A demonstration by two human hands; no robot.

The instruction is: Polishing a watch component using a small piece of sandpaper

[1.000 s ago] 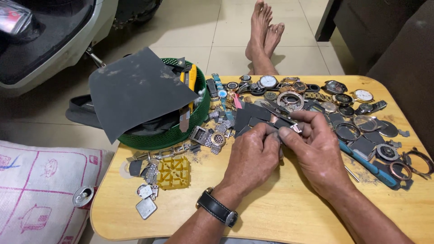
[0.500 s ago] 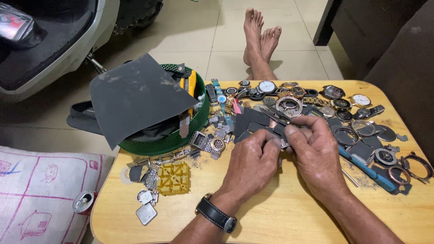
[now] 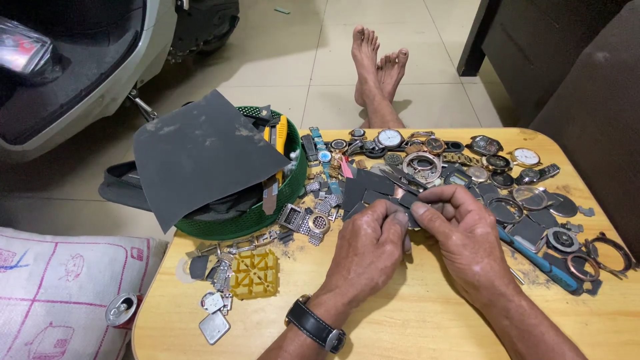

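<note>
Head view looks down on my two hands meeting over the wooden table (image 3: 413, 327). My left hand (image 3: 365, 250), with a black wristwatch (image 3: 315, 325) on its wrist, and my right hand (image 3: 463, 240) pinch together on a small grey metal piece (image 3: 419, 212); both sets of fingers are clamped on it, fingertips touching. It sits between my hands, just above the table's middle, near dark sandpaper scraps (image 3: 371, 185). Beyond them lie many watches and watch cases (image 3: 427, 163). A green basket (image 3: 263, 213) to my left carries a large grey sandpaper sheet (image 3: 200, 153). A yellow plastic block (image 3: 255, 272) lies near the table's left edge.
</note>
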